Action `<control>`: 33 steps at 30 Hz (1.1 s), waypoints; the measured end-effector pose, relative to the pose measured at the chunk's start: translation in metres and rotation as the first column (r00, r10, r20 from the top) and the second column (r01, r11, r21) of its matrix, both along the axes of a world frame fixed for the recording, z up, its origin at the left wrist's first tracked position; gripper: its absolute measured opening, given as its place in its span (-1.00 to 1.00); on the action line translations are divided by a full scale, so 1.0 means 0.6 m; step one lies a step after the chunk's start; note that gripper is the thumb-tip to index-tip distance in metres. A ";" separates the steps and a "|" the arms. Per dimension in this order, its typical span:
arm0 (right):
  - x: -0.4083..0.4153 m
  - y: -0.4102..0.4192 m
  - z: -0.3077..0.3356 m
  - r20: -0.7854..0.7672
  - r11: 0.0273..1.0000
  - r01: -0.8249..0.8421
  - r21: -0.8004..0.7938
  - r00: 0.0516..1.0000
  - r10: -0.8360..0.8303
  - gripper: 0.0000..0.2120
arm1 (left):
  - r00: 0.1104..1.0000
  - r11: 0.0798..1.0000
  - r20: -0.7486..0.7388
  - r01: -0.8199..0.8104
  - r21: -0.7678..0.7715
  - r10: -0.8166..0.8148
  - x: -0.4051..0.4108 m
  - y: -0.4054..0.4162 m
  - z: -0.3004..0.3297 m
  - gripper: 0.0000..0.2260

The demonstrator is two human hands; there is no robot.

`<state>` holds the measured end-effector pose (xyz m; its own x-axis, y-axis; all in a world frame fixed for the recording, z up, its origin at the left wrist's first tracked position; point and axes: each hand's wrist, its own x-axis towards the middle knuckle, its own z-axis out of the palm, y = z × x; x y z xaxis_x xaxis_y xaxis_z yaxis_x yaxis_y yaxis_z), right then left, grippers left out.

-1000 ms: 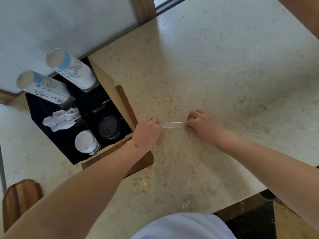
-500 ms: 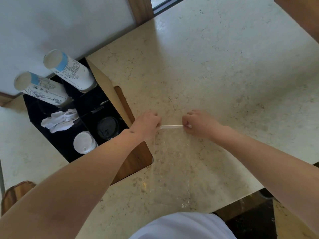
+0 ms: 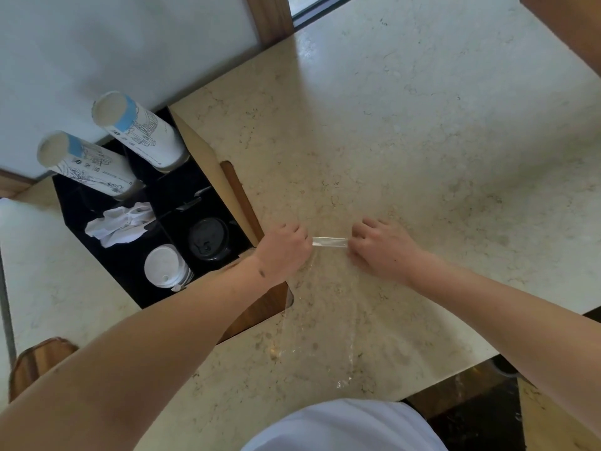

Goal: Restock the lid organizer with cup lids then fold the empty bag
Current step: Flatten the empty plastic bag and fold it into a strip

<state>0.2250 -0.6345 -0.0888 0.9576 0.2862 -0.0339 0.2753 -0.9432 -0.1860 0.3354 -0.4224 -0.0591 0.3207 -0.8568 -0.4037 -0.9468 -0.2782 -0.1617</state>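
Observation:
A clear, empty plastic bag lies flat on the beige stone counter, stretching from my hands toward my body. Its far end is rolled into a narrow strip between my hands. My left hand pinches the left end of that strip and my right hand pinches the right end, fingers curled. To the left, the black lid organizer is sunk into the counter. It holds a stack of white lids and black lids.
Two tall sleeves of paper cups stand in the organizer's back compartments, with crumpled white napkins in front of them. The counter's near edge runs just right of my right forearm. A wooden chair back shows at lower left.
Both hands have kept hold of the bag's far end and rolled it slightly; the strip between them stays about the same width. The camera has shifted a little.

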 end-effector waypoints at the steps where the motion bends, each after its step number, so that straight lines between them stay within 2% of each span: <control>1: -0.002 0.002 0.002 -0.013 1.000 0.026 0.003 1.000 -0.026 -0.72 | 1.000 1.000 -0.001 -0.012 0.015 0.012 -0.004 -0.005 0.003 -0.80; 4: 0.004 0.008 0.004 -0.079 0.991 0.125 0.037 0.989 -0.122 -0.71 | 0.997 0.995 0.005 -0.071 0.071 0.071 -0.009 -0.020 0.013 -0.79; 7: 0.021 0.011 0.004 -0.189 0.971 0.219 0.093 0.962 -0.199 -0.83 | 0.987 0.978 -0.008 -0.156 0.138 0.159 0.001 -0.039 0.021 -0.82; 12: 0.053 0.015 -0.006 -0.443 0.925 0.361 0.115 0.853 -0.278 -0.97 | 0.960 0.962 -0.121 -0.238 0.131 0.254 0.027 -0.054 0.017 -0.84; 16: 0.058 0.015 -0.009 -0.479 0.907 0.400 0.127 0.826 -0.297 -0.84 | 0.924 0.943 -0.193 -0.320 0.088 0.331 0.040 -0.046 0.008 -0.85; 21: 0.041 0.012 -0.006 -0.381 0.940 0.294 0.174 0.900 -0.211 -0.90 | 0.952 0.976 -0.215 -0.205 0.076 0.217 0.035 -0.032 0.008 -0.87; 24: 0.029 0.018 0.001 -0.246 0.974 0.193 0.116 0.956 -0.160 -0.89 | 0.976 0.991 -0.174 -0.129 0.039 0.134 0.026 -0.022 0.009 -0.82; 27: 0.019 0.026 0.013 -0.141 0.991 0.123 0.056 0.983 -0.114 -0.97 | 0.987 0.996 -0.129 -0.093 0.011 0.094 0.017 -0.013 0.004 -0.82; 30: 0.012 0.025 0.023 -0.072 0.996 0.084 0.008 0.994 -0.083 -0.81 | 0.987 0.994 -0.121 -0.111 0.000 0.110 0.014 -0.010 0.004 -0.83; 33: 0.013 0.019 0.029 -0.010 0.997 0.074 -0.025 0.997 -0.074 -0.78 | 0.980 0.986 -0.111 -0.165 0.001 0.164 0.010 -0.011 0.007 -0.84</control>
